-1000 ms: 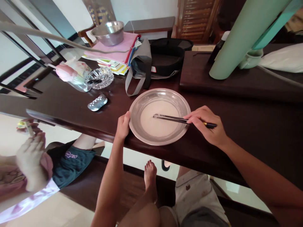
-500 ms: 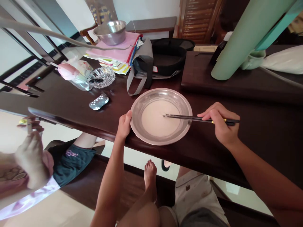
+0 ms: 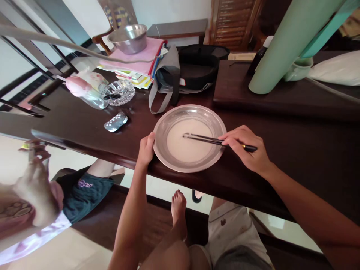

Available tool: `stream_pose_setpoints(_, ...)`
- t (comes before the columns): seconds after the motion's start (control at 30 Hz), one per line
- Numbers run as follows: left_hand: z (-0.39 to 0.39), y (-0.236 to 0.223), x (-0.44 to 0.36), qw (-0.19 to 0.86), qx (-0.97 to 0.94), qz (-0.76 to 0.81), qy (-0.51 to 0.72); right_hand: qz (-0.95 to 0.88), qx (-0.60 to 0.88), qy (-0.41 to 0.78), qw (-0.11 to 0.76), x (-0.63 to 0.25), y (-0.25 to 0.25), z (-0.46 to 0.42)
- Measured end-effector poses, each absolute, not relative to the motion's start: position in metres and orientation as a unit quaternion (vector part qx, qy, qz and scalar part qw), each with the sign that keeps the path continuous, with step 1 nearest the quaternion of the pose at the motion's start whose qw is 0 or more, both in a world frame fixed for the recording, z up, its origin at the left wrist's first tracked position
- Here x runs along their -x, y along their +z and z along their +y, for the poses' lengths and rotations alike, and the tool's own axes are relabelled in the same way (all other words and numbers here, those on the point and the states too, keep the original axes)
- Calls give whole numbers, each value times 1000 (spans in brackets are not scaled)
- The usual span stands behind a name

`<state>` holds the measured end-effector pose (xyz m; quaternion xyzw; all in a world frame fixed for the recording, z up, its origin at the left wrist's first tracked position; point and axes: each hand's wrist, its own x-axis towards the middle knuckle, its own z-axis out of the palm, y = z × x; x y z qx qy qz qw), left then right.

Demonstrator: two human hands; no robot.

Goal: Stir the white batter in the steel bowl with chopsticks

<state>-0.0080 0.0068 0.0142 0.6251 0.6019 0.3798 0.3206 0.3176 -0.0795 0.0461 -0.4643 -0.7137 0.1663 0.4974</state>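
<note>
A wide metal basin (image 3: 161, 140) stands near the front edge of the dark table, with a pale, milky liquid (image 3: 191, 150) in it. My left hand (image 3: 146, 148) grips the basin's left rim, its fingers partly hidden at the side. In my right hand (image 3: 247, 146) is a pair of black chopsticks (image 3: 206, 138), held over the right rim. Their tips reach the liquid left of the basin's middle.
Behind the basin sit a grey-black bag (image 3: 194, 71), a glass ashtray (image 3: 119, 93) and a second metal bowl (image 3: 129, 39) on stacked books. A remote-like gadget (image 3: 116, 122) lies to the left. A green cylinder (image 3: 281, 52) rises at right. Another person's hand (image 3: 35, 183) is at far left.
My right hand has moved left, carrying the chopsticks, so their tips are further left in the liquid. My left hand stays on the basin rim.
</note>
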Motion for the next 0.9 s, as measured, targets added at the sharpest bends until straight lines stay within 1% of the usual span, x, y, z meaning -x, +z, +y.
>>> stream_pose_setpoints(0.1, 7, 13, 8, 324, -625, 600, 380, -674, 478, 142, 545, -319, 47, -79)
stream_pose_setpoints(0.17, 8, 13, 8, 327, -627, 597, 380, -657, 471, 159, 567, -319, 48, -80)
stream_pose_setpoints(0.27, 8, 13, 9, 321, -629, 596, 383, -699, 455, 171, 524, -317, 48, -80)
stream_pose_setpoints(0.33, 8, 13, 9, 318, -630, 596, 384, -716, 458, 149, 505, -317, 48, -79)
stream_pose_setpoints(0.4, 8, 13, 9, 319, -631, 595, 382, -694, 470, 132, 529, -319, 47, -78)
stream_pose_setpoints(0.5, 8, 13, 9, 325, -632, 591, 382, -658, 462, 156, 574, -320, 47, -79)
stream_pose_setpoints(0.57, 8, 13, 9, 324, -632, 590, 384, -685, 444, 178, 550, -318, 47, -80)
stream_pose_setpoints(0.6, 8, 13, 9, 323, -631, 591, 385, -707, 440, 176, 525, -317, 48, -80)
stream_pose_setpoints(0.67, 8, 13, 9, 320, -631, 591, 387, -721, 449, 152, 506, -317, 48, -79)
stream_pose_setpoints(0.73, 8, 13, 9, 320, -635, 588, 386, -698, 464, 136, 529, -318, 47, -79)
stream_pose_setpoints(0.8, 7, 12, 9, 324, -637, 585, 384, -670, 460, 148, 563, -320, 46, -79)
stream_pose_setpoints(0.83, 8, 12, 9, 325, -636, 586, 383, -670, 450, 161, 569, -320, 46, -79)
stream_pose_setpoints(0.9, 8, 12, 9, 322, -633, 591, 383, -697, 433, 177, 543, -320, 46, -80)
